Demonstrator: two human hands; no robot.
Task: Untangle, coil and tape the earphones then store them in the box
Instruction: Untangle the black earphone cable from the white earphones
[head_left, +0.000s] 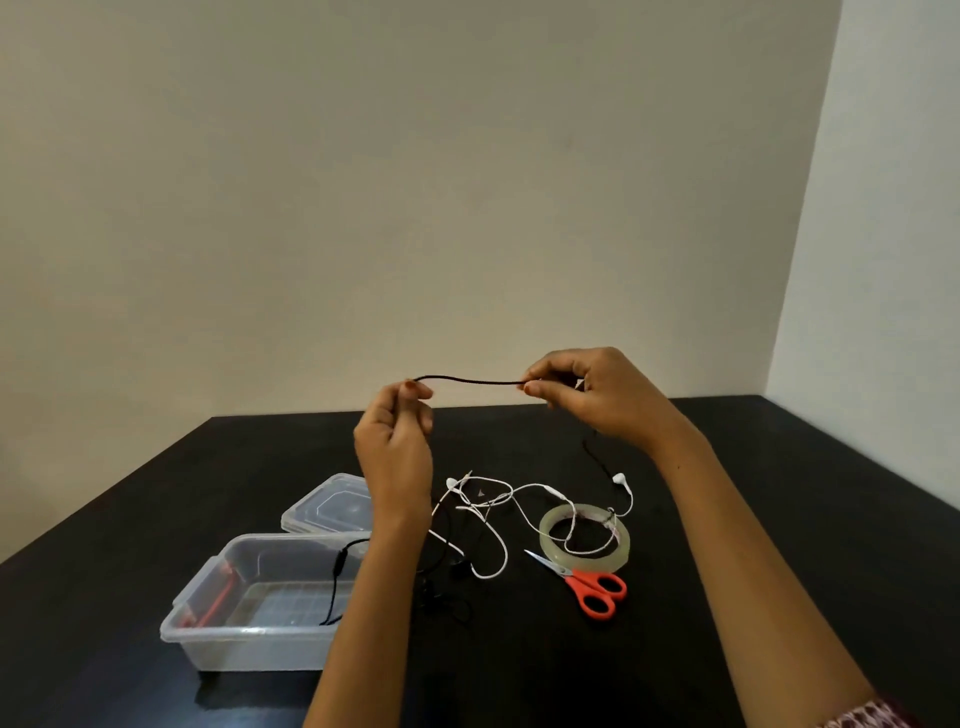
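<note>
Against a plain cream wall, both hands, left (397, 441) and right (592, 395), pinched a thin black earphone cord (470, 380) taut between them at frame centre, likely to straighten it. White tangled earphones (498, 499) lay below on the black tabletop (156, 493), right of the clear plastic box (249, 644).

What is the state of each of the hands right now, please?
Left hand: closed, pinching the black earphone cable.
Right hand: closed, pinching the same cable further along, with a span stretched between the two.
</note>
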